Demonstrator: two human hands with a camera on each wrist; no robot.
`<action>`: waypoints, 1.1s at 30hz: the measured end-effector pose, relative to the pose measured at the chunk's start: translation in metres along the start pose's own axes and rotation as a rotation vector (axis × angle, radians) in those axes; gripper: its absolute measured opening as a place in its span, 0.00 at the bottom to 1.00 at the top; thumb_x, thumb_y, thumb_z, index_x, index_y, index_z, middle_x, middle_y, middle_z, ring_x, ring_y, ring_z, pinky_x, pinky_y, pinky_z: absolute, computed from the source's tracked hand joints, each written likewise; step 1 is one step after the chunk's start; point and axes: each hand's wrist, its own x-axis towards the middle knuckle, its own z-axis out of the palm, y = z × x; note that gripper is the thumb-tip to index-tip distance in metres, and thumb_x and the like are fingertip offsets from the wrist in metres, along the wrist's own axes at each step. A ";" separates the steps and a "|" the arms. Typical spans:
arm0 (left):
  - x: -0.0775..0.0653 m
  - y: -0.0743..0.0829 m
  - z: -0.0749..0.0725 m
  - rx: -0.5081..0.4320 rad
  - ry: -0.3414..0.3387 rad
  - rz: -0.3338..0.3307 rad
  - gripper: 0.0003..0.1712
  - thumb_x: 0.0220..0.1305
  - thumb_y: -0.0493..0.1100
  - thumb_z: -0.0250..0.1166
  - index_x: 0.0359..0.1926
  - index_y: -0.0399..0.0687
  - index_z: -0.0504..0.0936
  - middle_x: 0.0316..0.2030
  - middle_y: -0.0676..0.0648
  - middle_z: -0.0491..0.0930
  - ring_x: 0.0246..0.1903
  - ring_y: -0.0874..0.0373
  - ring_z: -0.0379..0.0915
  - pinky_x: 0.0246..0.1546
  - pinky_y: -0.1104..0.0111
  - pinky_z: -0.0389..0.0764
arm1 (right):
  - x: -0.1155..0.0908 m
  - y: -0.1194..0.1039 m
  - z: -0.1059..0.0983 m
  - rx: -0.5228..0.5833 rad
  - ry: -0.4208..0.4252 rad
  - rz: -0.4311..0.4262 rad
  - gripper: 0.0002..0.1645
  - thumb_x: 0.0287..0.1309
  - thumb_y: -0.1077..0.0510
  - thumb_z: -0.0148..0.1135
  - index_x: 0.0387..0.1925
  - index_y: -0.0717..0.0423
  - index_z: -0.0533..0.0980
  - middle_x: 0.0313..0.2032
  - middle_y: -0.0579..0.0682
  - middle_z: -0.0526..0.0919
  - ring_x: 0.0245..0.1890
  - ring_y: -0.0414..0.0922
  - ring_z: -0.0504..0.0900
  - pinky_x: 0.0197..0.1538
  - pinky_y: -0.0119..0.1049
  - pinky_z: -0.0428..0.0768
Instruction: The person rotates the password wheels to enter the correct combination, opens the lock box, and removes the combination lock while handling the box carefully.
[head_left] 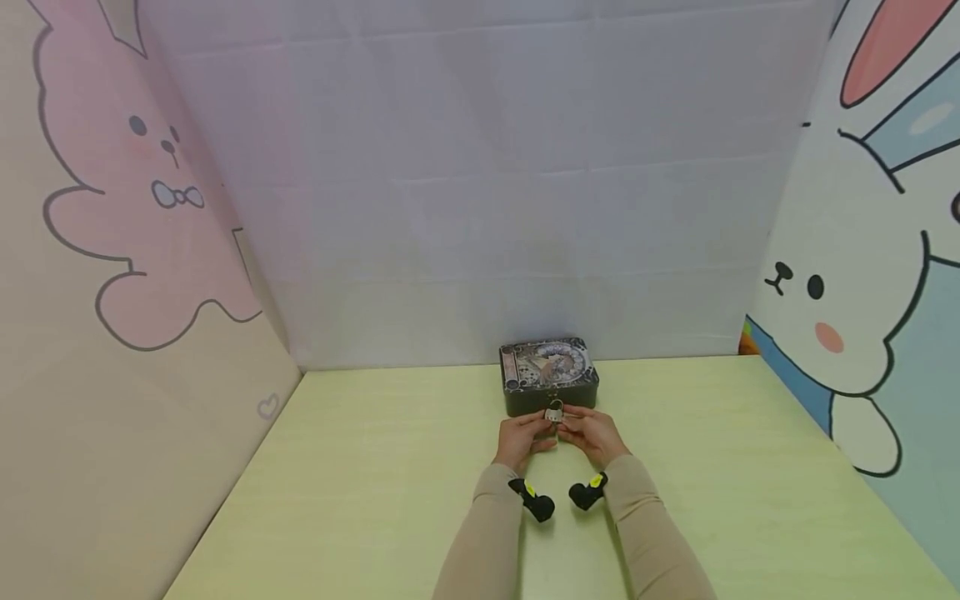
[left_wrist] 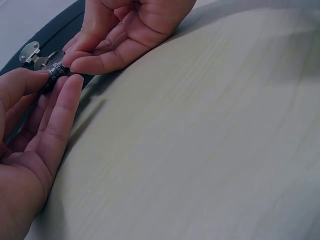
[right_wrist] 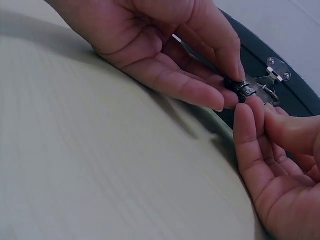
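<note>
A small combination padlock (head_left: 554, 414) with number dials hangs by its shackle from the metal clasp (right_wrist: 278, 69) on the front of a dark box (head_left: 549, 365) with a decorated lid. My left hand (head_left: 517, 440) pinches one side of the padlock between thumb and fingers. From the other side, my right hand (head_left: 596, 437) grips it with thumb and fingertips. In the left wrist view, the dials (left_wrist: 56, 70) show between the fingertips of both hands. Part of the lock body is hidden behind the fingers. The lid of the box is down.
The box stands on a pale yellow-green table (head_left: 375, 467), near a white back wall (head_left: 480, 208). Side panels with a pink rabbit (head_left: 112, 192) and a white rabbit (head_left: 840, 333) flank the table. Each wrist carries a small black camera (head_left: 536, 504).
</note>
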 end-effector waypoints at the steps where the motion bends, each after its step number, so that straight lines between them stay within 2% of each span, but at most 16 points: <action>1: 0.000 -0.001 0.000 0.001 -0.004 0.002 0.18 0.64 0.27 0.64 0.55 0.26 0.80 0.44 0.34 0.84 0.34 0.56 0.84 0.35 0.63 0.89 | 0.000 0.000 0.000 0.000 0.003 0.000 0.29 0.68 0.76 0.50 0.68 0.78 0.59 0.33 0.52 0.81 0.30 0.41 0.82 0.37 0.30 0.86; 7: 0.001 -0.004 -0.002 0.014 -0.014 0.013 0.18 0.66 0.27 0.62 0.56 0.26 0.79 0.44 0.33 0.84 0.34 0.57 0.83 0.36 0.63 0.89 | -0.001 0.002 0.001 -0.026 -0.007 -0.019 0.29 0.67 0.77 0.49 0.67 0.81 0.58 0.35 0.54 0.80 0.30 0.41 0.82 0.38 0.30 0.86; 16: -0.002 -0.003 0.000 0.033 0.000 0.006 0.19 0.66 0.28 0.63 0.58 0.27 0.78 0.44 0.34 0.84 0.34 0.57 0.84 0.35 0.63 0.89 | -0.001 0.004 0.001 -0.024 -0.006 -0.029 0.28 0.66 0.77 0.49 0.66 0.82 0.59 0.32 0.51 0.81 0.29 0.41 0.82 0.36 0.30 0.86; 33: 0.003 -0.004 -0.002 0.021 -0.023 0.011 0.19 0.66 0.27 0.62 0.57 0.27 0.78 0.43 0.34 0.84 0.34 0.57 0.84 0.35 0.64 0.89 | 0.000 0.003 0.000 -0.027 0.000 -0.038 0.28 0.65 0.77 0.51 0.65 0.81 0.60 0.32 0.52 0.81 0.29 0.41 0.82 0.36 0.30 0.86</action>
